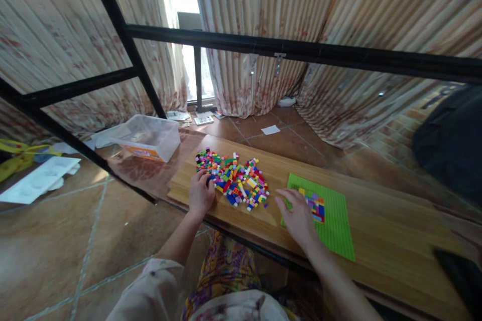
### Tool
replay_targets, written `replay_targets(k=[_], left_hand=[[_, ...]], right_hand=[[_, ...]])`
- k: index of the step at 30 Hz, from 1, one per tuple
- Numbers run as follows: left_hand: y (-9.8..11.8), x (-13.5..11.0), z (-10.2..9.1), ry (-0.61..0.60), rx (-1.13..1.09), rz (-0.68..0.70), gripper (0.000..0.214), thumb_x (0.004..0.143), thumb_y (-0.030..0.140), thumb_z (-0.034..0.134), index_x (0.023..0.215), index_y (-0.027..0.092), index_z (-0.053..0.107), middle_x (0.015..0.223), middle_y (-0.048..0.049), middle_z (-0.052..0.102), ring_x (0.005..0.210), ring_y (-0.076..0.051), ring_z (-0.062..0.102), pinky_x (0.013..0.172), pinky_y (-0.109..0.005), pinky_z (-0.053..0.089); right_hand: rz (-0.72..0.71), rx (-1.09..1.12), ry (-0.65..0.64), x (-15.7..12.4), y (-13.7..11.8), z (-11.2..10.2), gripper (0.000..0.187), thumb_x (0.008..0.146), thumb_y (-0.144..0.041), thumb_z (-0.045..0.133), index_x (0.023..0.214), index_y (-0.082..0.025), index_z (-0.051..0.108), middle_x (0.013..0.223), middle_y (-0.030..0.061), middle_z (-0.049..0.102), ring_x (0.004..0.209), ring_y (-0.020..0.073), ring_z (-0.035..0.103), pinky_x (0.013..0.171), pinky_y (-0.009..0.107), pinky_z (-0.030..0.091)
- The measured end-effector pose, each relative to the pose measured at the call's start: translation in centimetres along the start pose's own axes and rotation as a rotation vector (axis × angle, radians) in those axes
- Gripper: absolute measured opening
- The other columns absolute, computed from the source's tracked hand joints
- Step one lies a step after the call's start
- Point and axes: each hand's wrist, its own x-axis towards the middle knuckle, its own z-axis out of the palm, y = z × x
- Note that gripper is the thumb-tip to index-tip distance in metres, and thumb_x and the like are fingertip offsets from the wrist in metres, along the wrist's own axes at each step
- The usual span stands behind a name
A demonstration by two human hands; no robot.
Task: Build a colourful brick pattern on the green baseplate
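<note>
A heap of small bricks in many colours (235, 178) lies on the wooden table (376, 230). My left hand (201, 192) rests at the heap's left edge, fingers curled down onto the bricks; what they hold, if anything, is hidden. To the right lies a green baseplate (337, 220) with a small patch of coloured bricks (315, 205) built on it. My right hand (297, 213) lies over the baseplate's left edge, fingers stretched flat and apart, just left of the built patch.
A clear plastic box (150, 136) stands at the table's far left. A black metal frame (301, 52) crosses above the table. Curtains hang behind, papers lie on the tiled floor. A dark object (452, 140) sits at the right.
</note>
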Motion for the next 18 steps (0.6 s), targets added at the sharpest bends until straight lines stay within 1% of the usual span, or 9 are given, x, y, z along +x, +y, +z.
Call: replay_targets(k=[2, 4, 7, 10, 13, 18], left_hand=[[0.0, 0.0, 0.0, 0.001, 0.001, -0.004, 0.024, 0.085, 0.023, 0.051, 0.097, 0.016, 0.071, 0.119, -0.0138, 0.065, 0.115, -0.029, 0.058, 0.103, -0.046, 0.047], [0.1, 0.0, 0.1, 0.003, 0.001, -0.008, 0.024, 0.085, 0.023, 0.051, 0.097, 0.015, 0.071, 0.119, -0.0141, 0.065, 0.115, -0.03, 0.058, 0.103, -0.046, 0.047], [0.1, -0.1, 0.1, 0.005, -0.003, -0.01, 0.024, 0.086, 0.022, 0.051, 0.098, 0.016, 0.071, 0.12, -0.0142, 0.064, 0.115, -0.029, 0.057, 0.103, -0.047, 0.047], [0.1, -0.1, 0.1, 0.0, -0.011, -0.007, 0.024, 0.085, 0.022, 0.052, 0.099, 0.016, 0.071, 0.119, -0.0138, 0.064, 0.116, -0.029, 0.057, 0.104, -0.046, 0.047], [0.0, -0.2, 0.1, 0.002, -0.014, -0.008, 0.024, 0.086, 0.022, 0.052, 0.099, 0.016, 0.07, 0.12, -0.0135, 0.064, 0.116, -0.029, 0.057, 0.104, -0.046, 0.047], [0.1, -0.2, 0.1, -0.001, -0.012, -0.007, 0.024, 0.087, 0.023, 0.051, 0.099, 0.016, 0.07, 0.119, -0.0139, 0.065, 0.116, -0.029, 0.057, 0.103, -0.046, 0.047]], right_hand=[[-0.045, 0.036, -0.057, -0.4, -2.1, 2.0, 0.026, 0.093, -0.038, 0.051, 0.106, -0.026, 0.07, 0.108, 0.0062, 0.069, 0.102, 0.0226, 0.061, 0.094, 0.041, 0.049], [-0.08, 0.081, -0.093, -0.9, -3.7, 3.7, 0.025, 0.093, -0.034, 0.051, 0.106, -0.024, 0.07, 0.108, 0.008, 0.068, 0.104, 0.0234, 0.06, 0.093, 0.042, 0.049], [-0.134, 0.102, -0.111, -1.5, -5.3, 5.3, 0.023, 0.094, -0.029, 0.05, 0.106, -0.025, 0.07, 0.107, 0.0081, 0.067, 0.103, 0.0241, 0.059, 0.092, 0.043, 0.049], [-0.198, 0.058, -0.132, -2.0, -6.6, 6.0, 0.023, 0.093, -0.025, 0.051, 0.106, -0.027, 0.07, 0.109, 0.0078, 0.065, 0.103, 0.0246, 0.057, 0.091, 0.044, 0.047], [-0.256, -0.007, -0.16, -2.5, -7.5, 6.4, 0.023, 0.093, -0.021, 0.051, 0.105, -0.027, 0.07, 0.115, 0.0083, 0.063, 0.108, 0.026, 0.054, 0.094, 0.045, 0.045], [-0.285, -0.039, -0.178, -3.1, -7.9, 6.9, 0.024, 0.092, -0.019, 0.052, 0.106, -0.028, 0.069, 0.119, 0.0082, 0.061, 0.111, 0.0269, 0.052, 0.096, 0.046, 0.043]])
